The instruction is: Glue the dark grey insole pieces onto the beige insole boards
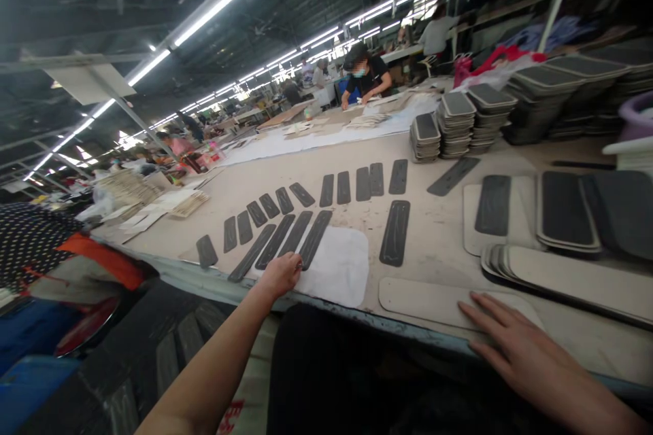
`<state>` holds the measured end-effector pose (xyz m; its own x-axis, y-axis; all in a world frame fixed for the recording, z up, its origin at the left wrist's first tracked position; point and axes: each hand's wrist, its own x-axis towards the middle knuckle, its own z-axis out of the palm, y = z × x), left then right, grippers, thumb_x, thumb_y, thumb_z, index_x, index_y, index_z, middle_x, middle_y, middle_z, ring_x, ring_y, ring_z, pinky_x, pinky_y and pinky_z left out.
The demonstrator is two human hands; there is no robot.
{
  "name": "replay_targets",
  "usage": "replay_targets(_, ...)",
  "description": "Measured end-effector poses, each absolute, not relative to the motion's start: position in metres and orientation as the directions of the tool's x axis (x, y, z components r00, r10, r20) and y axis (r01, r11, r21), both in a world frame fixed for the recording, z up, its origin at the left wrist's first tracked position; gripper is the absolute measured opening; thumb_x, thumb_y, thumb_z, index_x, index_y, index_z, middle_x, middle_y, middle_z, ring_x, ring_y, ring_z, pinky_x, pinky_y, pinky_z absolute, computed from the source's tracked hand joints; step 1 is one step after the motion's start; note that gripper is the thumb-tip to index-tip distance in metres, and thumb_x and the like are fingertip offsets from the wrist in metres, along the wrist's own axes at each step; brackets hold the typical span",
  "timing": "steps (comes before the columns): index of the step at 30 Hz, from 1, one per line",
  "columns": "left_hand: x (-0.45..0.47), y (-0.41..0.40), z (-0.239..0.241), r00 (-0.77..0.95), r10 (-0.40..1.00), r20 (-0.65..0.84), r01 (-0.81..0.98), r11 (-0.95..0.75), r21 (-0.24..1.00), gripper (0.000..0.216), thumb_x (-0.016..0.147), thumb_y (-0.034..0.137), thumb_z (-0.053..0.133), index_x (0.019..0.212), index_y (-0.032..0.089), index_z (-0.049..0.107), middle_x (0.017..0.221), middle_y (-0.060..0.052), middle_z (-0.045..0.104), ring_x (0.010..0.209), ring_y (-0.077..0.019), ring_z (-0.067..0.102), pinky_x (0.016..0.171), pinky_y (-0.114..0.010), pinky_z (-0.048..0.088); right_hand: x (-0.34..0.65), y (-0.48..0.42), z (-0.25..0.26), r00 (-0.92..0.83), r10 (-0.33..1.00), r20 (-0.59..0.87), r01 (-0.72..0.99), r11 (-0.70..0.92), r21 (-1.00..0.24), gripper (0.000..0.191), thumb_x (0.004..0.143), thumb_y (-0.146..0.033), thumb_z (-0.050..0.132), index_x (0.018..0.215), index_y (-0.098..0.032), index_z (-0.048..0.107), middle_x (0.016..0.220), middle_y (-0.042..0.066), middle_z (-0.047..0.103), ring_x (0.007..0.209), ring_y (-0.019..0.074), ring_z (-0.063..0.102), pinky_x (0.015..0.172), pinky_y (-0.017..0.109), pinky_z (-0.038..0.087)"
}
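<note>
A person's left hand [280, 274], fingers curled, is at the near end of a long dark strip [319, 235]; whether it grips the strip cannot be told. The strip is flat, slim and charcoal grey, with rounded corners and pale, glossy streaks along its face. It lies slanted on a tan worktable [433, 217], partly over a white rounded sheet [339, 268]. To its left are 3 similar long strips [275, 242], set close side by side. Beyond them, shorter dark strips [284, 200] form a loose curve. The right hand [510, 336] is open, fingers spread across a cream, round-ended board [423, 299] at the table's near edge.
</note>
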<state>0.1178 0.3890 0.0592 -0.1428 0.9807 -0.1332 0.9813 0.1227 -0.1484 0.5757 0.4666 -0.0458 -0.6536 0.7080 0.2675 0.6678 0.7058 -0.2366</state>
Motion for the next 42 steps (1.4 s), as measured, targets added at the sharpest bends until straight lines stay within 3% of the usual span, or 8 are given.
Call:
replay_targets(7,0.116,0.396,0.049,-0.044,0.981,-0.188,0.977,0.002,-0.215,0.025,0.086,0.019,0.039,0.088,0.020,0.065,0.088,-0.006,0.059,0.082,-0.0184,0.058,0.073,-0.029,0.042,0.571,0.460,-0.033,-0.621,0.755,0.211,0.712,0.656,-0.250,0.049,0.075,-0.032,0.057,0.124,-0.027,0.054,0.132,0.009,0.046,0.119,0.0276,0.045,0.096,0.044,0.043)
replay_targets(13,0.114,0.400,0.055,0.005,1.000,0.024,0.983,-0.001,-0.183,0.026,0.086,0.021,0.039,0.091,0.019,0.065,0.090,-0.006,0.062,0.081,-0.0196,0.059,0.073,-0.029,0.043,0.566,0.453,-0.010,-0.575,0.802,0.161,0.723,0.590,-0.360,0.047,0.077,-0.027,0.055,0.124,-0.025,0.053,0.132,0.009,0.047,0.121,0.0259,0.043,0.100,0.044,0.037)
replay_targets(18,0.151,0.398,0.106,-0.034,0.961,0.274,0.984,-0.016,0.179,0.020,0.081,0.032,0.051,0.089,0.020,0.066,0.088,-0.004,0.062,0.073,-0.0164,0.057,0.070,-0.025,0.043,0.563,0.457,0.009,-0.436,0.869,0.232,0.650,0.483,-0.587,0.040,0.084,-0.030,0.048,0.121,-0.018,0.055,0.124,0.011,0.052,0.114,0.0234,0.049,0.098,0.039,0.041)
replay_targets(23,0.206,0.391,0.151,-0.151,0.970,0.190,0.631,-0.053,0.774,0.017,0.070,0.030,0.066,0.082,0.019,0.067,0.081,-0.004,0.060,0.067,-0.0158,0.054,0.057,-0.024,0.042,0.565,0.465,0.021,-0.181,0.974,0.136,0.426,0.202,-0.882,0.041,0.085,-0.040,0.048,0.118,-0.017,0.055,0.118,0.011,0.055,0.098,0.0204,0.058,0.085,0.034,0.050)
replay_targets(26,0.236,0.389,0.158,-0.134,0.990,0.050,0.315,-0.006,0.949,0.012,0.069,0.028,0.067,0.075,0.018,0.067,0.068,-0.002,0.056,0.060,-0.0132,0.049,0.052,-0.023,0.038,0.571,0.469,0.025,-0.057,0.998,-0.036,0.182,-0.025,-0.983,0.051,0.083,-0.046,0.050,0.126,-0.017,0.048,0.119,0.011,0.055,0.096,0.0200,0.059,0.084,0.036,0.051)
replay_targets(29,0.260,0.391,0.152,-0.055,0.996,-0.069,0.107,0.074,0.991,0.010,0.067,0.026,0.067,0.071,0.017,0.067,0.068,-0.003,0.055,0.062,-0.0134,0.049,0.054,-0.023,0.039,0.579,0.471,0.030,-0.015,0.986,-0.167,-0.105,-0.168,-0.980,0.055,0.084,-0.049,0.049,0.127,-0.016,0.045,0.121,0.012,0.054,0.102,0.0210,0.057,0.085,0.036,0.051)
replay_targets(31,0.270,0.392,0.146,-0.030,0.991,-0.130,0.018,0.131,0.991,0.011,0.066,0.026,0.068,0.072,0.017,0.068,0.070,-0.004,0.057,0.063,-0.0138,0.050,0.054,-0.024,0.040,0.583,0.471,0.034,-0.057,0.980,-0.193,-0.165,-0.200,-0.966,0.052,0.083,-0.050,0.049,0.121,-0.015,0.051,0.120,0.013,0.055,0.104,0.0214,0.056,0.085,0.035,0.050)
replay_targets(42,0.293,0.402,0.132,0.030,0.944,-0.328,-0.212,0.326,0.921,0.019,0.061,0.029,0.070,0.073,0.015,0.066,0.070,-0.004,0.060,0.065,-0.0134,0.055,0.059,-0.024,0.046,0.596,0.471,0.043,-0.119,0.979,-0.164,0.071,-0.157,-0.985,0.037,0.073,-0.049,0.059,0.090,-0.016,0.064,0.076,0.001,0.061,0.065,0.0110,0.053,0.059,0.022,0.045)
